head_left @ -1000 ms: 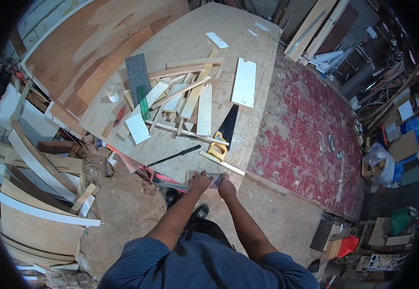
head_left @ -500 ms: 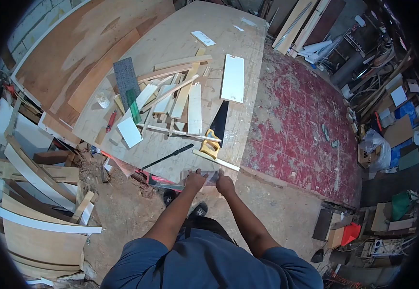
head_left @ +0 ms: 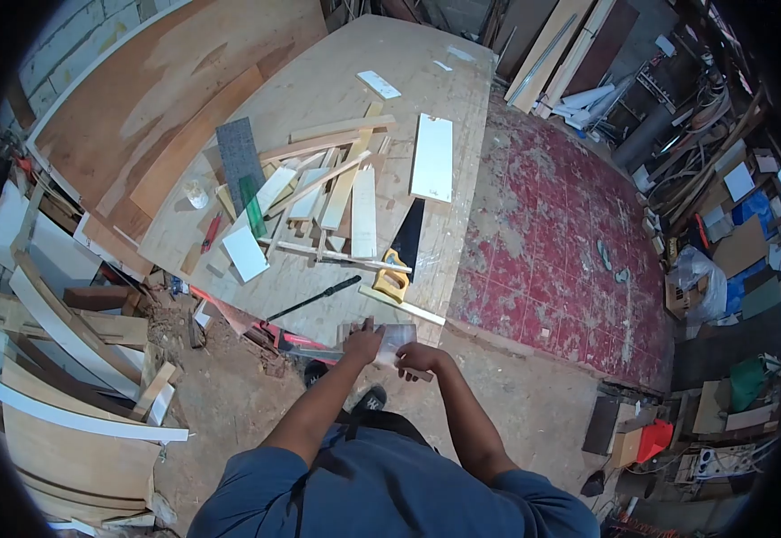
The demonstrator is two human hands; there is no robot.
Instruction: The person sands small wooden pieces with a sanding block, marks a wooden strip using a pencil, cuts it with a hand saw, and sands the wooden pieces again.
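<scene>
At the near edge of the wooden table lies a clear, shiny flat piece (head_left: 397,337), partly covered by my hands. My left hand (head_left: 363,344) grips its left part, fingers on top. Over its near right side, my right hand (head_left: 419,357) has curled fingers; what they pinch is hard to make out. A short brown strip (head_left: 415,373) shows just under that hand. Beyond my hands are a thin pale wood strip (head_left: 408,308) and a handsaw with a yellow handle (head_left: 395,274). A long black tool (head_left: 317,298) lies to their left.
Wood offcuts (head_left: 341,188) are piled mid-table (head_left: 449,81), near a white board (head_left: 432,157), a green strip (head_left: 251,206) and a red cutter (head_left: 212,233). Red tool parts (head_left: 296,339) stick out at the near edge. Scrap boards (head_left: 76,327) crowd the left; a worn red floor (head_left: 561,242) lies right.
My right hand has shifted from the clear piece's right end toward its near side, and its fingers have curled. My left hand stays on the piece. The view has tilted slightly.
</scene>
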